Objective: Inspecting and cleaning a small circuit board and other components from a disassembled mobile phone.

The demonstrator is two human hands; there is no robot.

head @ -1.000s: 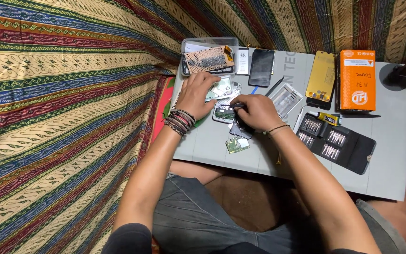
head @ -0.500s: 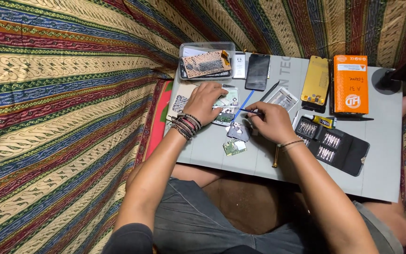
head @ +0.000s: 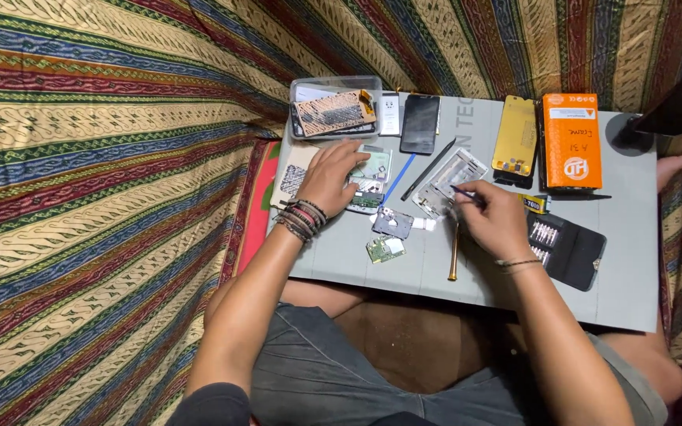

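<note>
The head view is showing a stripped phone body (head: 366, 188) lying toward the far left part of the grey desk (head: 633, 260), with the left hand (head: 331, 177) pressing flat on it, fingers spread rather than clenched, pinning it down. Just to its right the right hand (head: 492, 221) is pinching a thin dark tool (head: 461, 190), its tip hovering at a pale phone frame (head: 449, 180) — the work in hand looks like picking small parts out of a dismantled phone. Near the desk's middle a small dark cover plate (head: 393, 223) and a green circuit board (head: 384, 249) are lying loose, with a wooden-handled screwdriver (head: 453, 251) pointing toward the near edge. Along the far edge a clear plastic tray (head: 335, 110), a dark phone screen (head: 420, 123), a yellow panel (head: 515, 136) and an orange box (head: 570, 140) are sitting in a row; a black bit case (head: 566, 248) is lying open by the right wrist. Any next move seems to call for a steady, fine tip — the parts are small and easily scattered.
</note>
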